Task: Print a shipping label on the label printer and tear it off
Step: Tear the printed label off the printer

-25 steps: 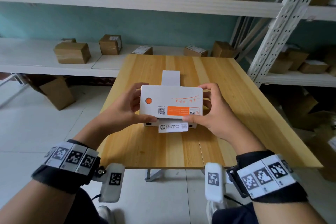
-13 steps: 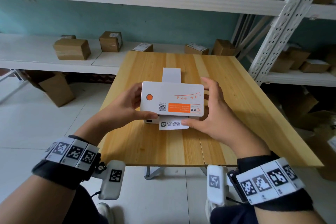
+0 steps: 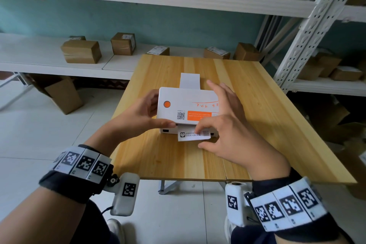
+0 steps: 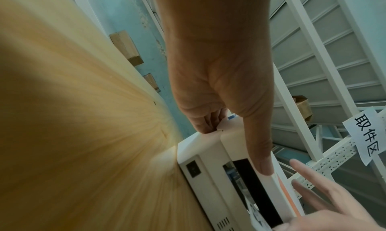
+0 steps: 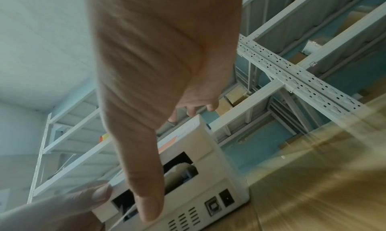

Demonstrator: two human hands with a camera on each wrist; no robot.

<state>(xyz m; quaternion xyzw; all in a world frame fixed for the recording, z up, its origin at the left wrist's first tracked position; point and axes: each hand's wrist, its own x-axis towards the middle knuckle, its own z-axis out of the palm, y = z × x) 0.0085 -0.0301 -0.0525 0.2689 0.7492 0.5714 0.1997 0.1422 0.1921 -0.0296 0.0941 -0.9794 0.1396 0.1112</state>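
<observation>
Pinching label (image 3: 193, 135) at printer (image 3: 186, 105) front edge.

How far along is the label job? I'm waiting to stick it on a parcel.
Printing looks done: a printed label sticks out of the front slot of the label printer. In hand: the left hand grips the printer's left side, thumb on the lid's front edge, while the right hand pinches the label. Left: tearing it off; it appears still attached at the slot.

A pale wooden table (image 3: 257, 125) carries a white label printer (image 3: 184, 105) near its middle.
</observation>
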